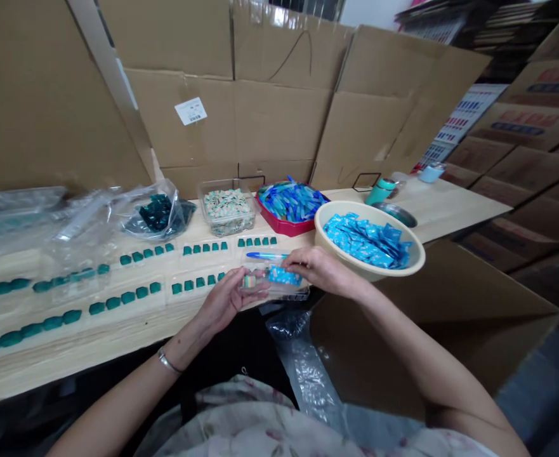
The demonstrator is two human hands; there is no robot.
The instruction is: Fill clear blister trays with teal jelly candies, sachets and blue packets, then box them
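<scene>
My left hand (234, 293) is closed on a clear plastic case (260, 287) above the table's front edge. A small striped piece (249, 281) shows inside the case, by my left fingers. In my right hand (315, 268) the fingers pinch a blue printed packet (283, 275) at the case's right part; whether it rests in the case or just over it I cannot tell. Just beyond lies a blue pen-like stick (266, 255). To the right of my right hand stands a cream bowl (418, 257) full of similar blue packets (365, 238).
Rows of dark green pieces (127, 297) lie in clear trays on the left. Behind are a bag of dark green pieces (156, 212), a tub of small striped pieces (228, 204) and a red tray (283, 226) of blue sticks. A green bottle (380, 191) stands at right.
</scene>
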